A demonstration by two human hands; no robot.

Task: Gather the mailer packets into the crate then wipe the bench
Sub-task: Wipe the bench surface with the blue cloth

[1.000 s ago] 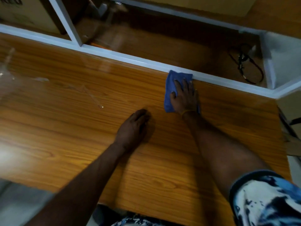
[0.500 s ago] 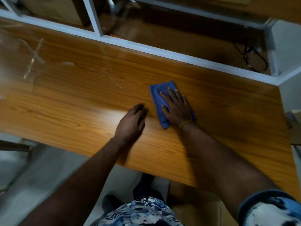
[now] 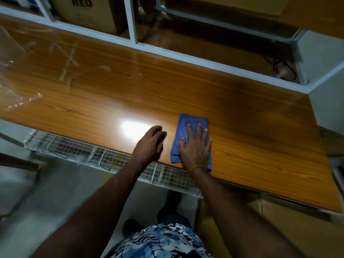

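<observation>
A white-painted metal shelf frame (image 3: 186, 54) crosses the view from ten o'clock to three o'clock, and behind it a brown cardboard box printed "RED" (image 3: 87, 13) stands at eleven o'clock beside a dark wooden shelf board (image 3: 214, 41) at one o'clock, with a tangled black cable (image 3: 283, 68) lying at two o'clock. A white wire-mesh rack (image 3: 111, 159) hangs low from nine o'clock toward the centre above a pale grey floor (image 3: 55, 198) at seven o'clock. A bright patch of reflected lamp light (image 3: 135, 127) glares near the centre, and a pale grey wall (image 3: 327, 101) closes off three o'clock.
</observation>
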